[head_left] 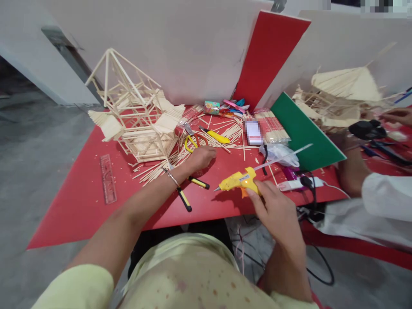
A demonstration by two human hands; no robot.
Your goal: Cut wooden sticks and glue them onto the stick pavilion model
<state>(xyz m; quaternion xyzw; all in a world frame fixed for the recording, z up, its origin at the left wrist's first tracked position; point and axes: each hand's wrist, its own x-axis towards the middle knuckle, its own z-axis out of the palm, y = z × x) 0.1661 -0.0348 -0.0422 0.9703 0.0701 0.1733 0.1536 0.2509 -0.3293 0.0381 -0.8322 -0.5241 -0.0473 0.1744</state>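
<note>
Glue gun (234, 181) in right hand (276, 207)

Pale yellow spotted shirt (193, 274), short sleeves (80, 285), bracelet (171, 177)

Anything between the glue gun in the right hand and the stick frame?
Yes. The left hand is in the way, between the glue gun in the right hand and the stick frame. Loose sticks also lie along the frame's near side.

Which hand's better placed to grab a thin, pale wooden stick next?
Likely the left hand: it's beside the loose sticks, while the right hand holds the yellow plastic glue gun.
</note>
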